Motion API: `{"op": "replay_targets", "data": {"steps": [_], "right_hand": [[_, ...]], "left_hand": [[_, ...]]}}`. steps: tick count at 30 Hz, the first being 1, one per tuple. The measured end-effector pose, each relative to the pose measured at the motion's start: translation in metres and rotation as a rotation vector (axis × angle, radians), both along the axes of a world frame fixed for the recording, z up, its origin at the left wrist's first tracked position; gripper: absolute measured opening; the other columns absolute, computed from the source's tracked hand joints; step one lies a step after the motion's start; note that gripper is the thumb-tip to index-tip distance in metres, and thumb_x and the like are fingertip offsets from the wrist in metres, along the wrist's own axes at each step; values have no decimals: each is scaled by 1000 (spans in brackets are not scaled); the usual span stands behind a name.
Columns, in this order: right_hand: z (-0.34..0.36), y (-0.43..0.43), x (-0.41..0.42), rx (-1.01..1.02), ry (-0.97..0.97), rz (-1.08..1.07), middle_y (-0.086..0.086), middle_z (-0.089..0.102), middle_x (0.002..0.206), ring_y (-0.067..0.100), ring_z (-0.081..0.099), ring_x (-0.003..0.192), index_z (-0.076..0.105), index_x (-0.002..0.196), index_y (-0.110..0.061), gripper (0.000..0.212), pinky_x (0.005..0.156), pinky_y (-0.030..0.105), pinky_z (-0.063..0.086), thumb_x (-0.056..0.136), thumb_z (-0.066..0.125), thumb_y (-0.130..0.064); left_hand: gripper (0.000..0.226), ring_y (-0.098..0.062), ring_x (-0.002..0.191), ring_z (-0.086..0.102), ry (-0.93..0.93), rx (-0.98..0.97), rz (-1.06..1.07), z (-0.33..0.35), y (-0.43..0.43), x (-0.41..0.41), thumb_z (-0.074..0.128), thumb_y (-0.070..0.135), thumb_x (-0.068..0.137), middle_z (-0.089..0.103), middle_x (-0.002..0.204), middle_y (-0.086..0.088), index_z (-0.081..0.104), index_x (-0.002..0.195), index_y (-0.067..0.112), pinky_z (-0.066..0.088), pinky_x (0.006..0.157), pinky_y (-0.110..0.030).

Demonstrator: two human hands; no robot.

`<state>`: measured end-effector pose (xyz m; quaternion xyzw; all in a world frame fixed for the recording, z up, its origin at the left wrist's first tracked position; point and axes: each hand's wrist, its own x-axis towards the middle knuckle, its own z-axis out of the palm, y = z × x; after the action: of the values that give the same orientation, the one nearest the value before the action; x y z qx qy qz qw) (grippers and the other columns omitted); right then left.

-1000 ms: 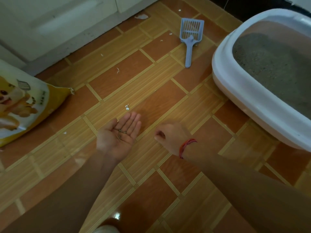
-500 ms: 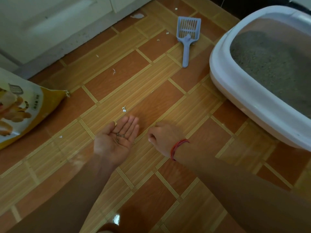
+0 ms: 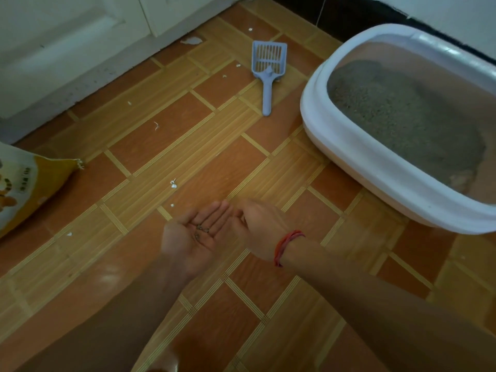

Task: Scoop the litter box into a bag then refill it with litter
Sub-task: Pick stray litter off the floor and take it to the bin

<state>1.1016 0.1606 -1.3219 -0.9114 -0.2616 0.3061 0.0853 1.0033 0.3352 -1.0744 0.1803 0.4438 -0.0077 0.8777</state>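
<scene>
My left hand (image 3: 193,234) lies palm up above the floor, cupping a few dark litter grains (image 3: 201,229). My right hand (image 3: 257,226), with a red string on its wrist, sits right beside it, fingers bent toward the left palm; it is blurred and whether it pinches anything is unclear. The white litter box (image 3: 362,157) with grey litter (image 3: 397,114) stands at the right. A blue slotted scoop (image 3: 268,68) lies on the floor left of the box. A yellow litter bag (image 3: 29,183) lies at the left edge.
Small white scraps (image 3: 173,183) are scattered over the orange tiled floor (image 3: 214,157). White cabinet doors (image 3: 67,36) run along the far left. A dark baseboard (image 3: 349,20) runs behind the litter box.
My right hand has moved left, up against the fingers of the left palm. The view has shifted so the bag sits further off the left edge.
</scene>
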Motion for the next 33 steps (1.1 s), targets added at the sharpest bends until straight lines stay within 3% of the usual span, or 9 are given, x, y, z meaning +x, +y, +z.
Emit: {"op": "replay_targets", "data": {"steps": [2,5,7,11,15,18,22,28,33], "right_hand": [[189,19,-15,194,49,-78,-10,58,73,14,62,68,54,79,-29,27,61,37,56,90,36,-45],[289,21,-31,195,116,46,-3,56,84,27,62,100,50,83,-20,22,87,41,51,100,38,-25],[278,13,-38,254,71,13,6,60,99,31,60,99,52,101,-14,21,86,44,50,102,37,-28],[269,11,-48,303,-95,57,-1,59,106,22,59,91,51,106,-20,21,73,36,47,99,36,-32],[230,-10,-71,271,-5,34,-15,52,94,14,55,77,55,91,-27,21,69,34,52,95,38,-39],[248,-10,-62,376,-15,-110,-16,53,87,5,51,75,56,94,-24,14,67,25,46,95,46,-33],[249,-31,-40,412,-62,-255,-15,54,69,4,52,63,61,96,-26,10,58,19,39,94,54,-34],[223,-67,-12,316,-88,-492,-17,61,86,3,57,80,64,95,-31,8,70,20,50,95,56,-29],[215,-73,-8,316,-111,-534,-14,64,95,2,57,86,67,106,-27,15,74,17,47,94,59,-28]], "left_hand": [[51,-30,86,74,-15,-10,-76,0,-14,3,33,23,103,72,101,-23,70,91,-10,62,73,-39],[47,-20,62,69,-15,30,-202,1,-31,4,33,25,102,70,74,-13,67,88,-5,59,59,-28],[49,-17,55,62,-30,54,-277,1,-40,3,35,24,101,62,63,-8,68,74,0,56,55,-26],[58,-14,43,53,-62,73,-364,1,-53,-1,35,24,103,52,48,-3,61,54,6,48,44,-26],[40,-22,66,57,-46,-14,-376,-7,-49,-3,37,30,100,54,72,-10,62,96,-1,53,66,-33],[57,-25,71,71,-51,-49,-300,-11,-44,-1,34,27,102,71,79,-15,73,77,-5,60,70,-32],[56,-35,99,71,-41,-76,-164,-12,-33,4,36,24,103,70,109,-26,74,82,-10,55,86,-50],[54,-35,103,70,-46,-109,-49,-11,-24,17,36,23,103,70,113,-22,75,83,-8,55,87,-49],[49,-34,104,70,-41,-107,-61,-13,-26,22,37,25,104,70,114,-20,73,91,-7,54,88,-49]]}}
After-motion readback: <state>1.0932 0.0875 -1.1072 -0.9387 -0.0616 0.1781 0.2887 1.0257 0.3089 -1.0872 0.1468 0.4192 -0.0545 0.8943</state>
